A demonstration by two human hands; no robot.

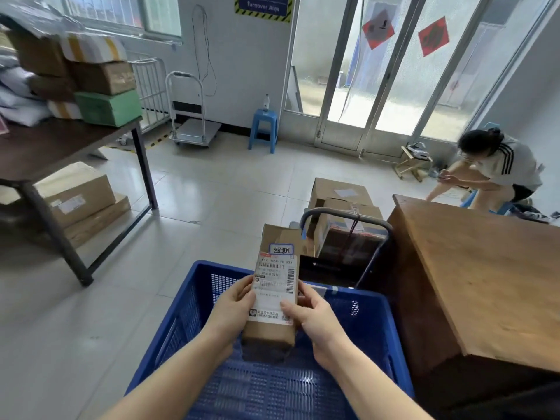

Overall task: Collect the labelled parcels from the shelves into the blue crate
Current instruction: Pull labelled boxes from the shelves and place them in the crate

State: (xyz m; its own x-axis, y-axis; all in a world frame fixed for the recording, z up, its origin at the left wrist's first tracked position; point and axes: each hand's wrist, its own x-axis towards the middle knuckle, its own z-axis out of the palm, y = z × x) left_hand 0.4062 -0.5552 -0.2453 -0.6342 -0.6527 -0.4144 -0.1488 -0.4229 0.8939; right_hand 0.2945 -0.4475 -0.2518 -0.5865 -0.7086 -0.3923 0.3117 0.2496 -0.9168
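Note:
A long brown cardboard parcel (280, 237) with a white shipping label and a small blue-edged sticker is held above the blue crate (212, 274). My left hand (231, 307) grips its left side and my right hand (315, 319) grips its right side, thumbs on the label. The crate is a blue perforated plastic box right below my forearms; the part of its floor that shows holds nothing. More parcels (103, 77) are stacked on the dark table at the left.
A dark table (60, 147) stands at left, with flat cartons (75, 201) under it. A hand trolley (342, 234) loaded with boxes sits beyond the crate. A wooden desk (485, 283) is at right. A person crouches at far right. A blue stool (263, 128) stands by the glass doors.

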